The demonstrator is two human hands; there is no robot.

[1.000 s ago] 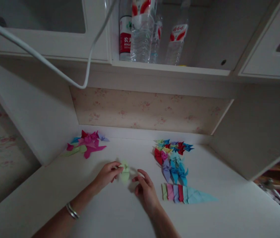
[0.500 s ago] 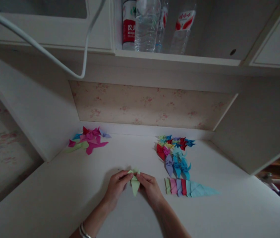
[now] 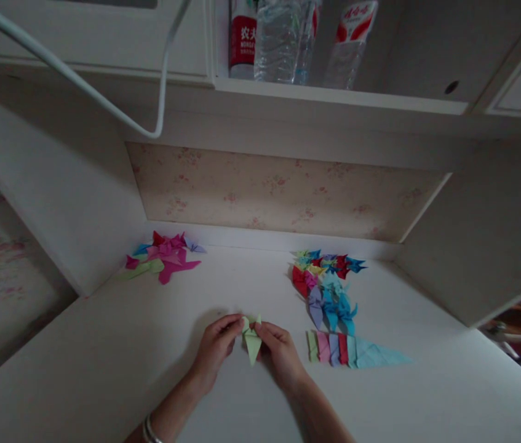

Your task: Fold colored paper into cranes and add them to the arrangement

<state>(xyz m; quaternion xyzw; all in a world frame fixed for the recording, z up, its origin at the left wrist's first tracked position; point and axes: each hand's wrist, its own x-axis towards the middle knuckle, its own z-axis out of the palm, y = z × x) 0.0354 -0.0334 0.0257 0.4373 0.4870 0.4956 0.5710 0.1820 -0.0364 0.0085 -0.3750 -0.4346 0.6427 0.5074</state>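
Observation:
A pale green folded paper piece, an origami figure (image 3: pixel 252 346), is held just above the white desk between both hands, its pointed end towards me. My left hand (image 3: pixel 218 346) pinches its left upper part between thumb and fingers. On the other side my right hand (image 3: pixel 279 349) grips the right edge, thumb on top; the fingers beneath are partly hidden. To the right lies a row of folded paper strips (image 3: pixel 334 349) in several colours, ending in a light blue pointed piece (image 3: pixel 377 352).
Behind the row sit several finished-looking origami figures (image 3: pixel 329 301) in blue, purple and red. A pile of pink, green and blue folded paper (image 3: pixel 168 252) lies at the back left. Overhead, a shelf (image 3: pixel 338 97) carries plastic bottles (image 3: pixel 278 43), and a white bent tube (image 3: pixel 103 101) hangs down.
My left fingers have shifted slightly on the green paper, and its upper left flap now looks more rounded. My view has tilted slightly down. The other paper pieces stay put.

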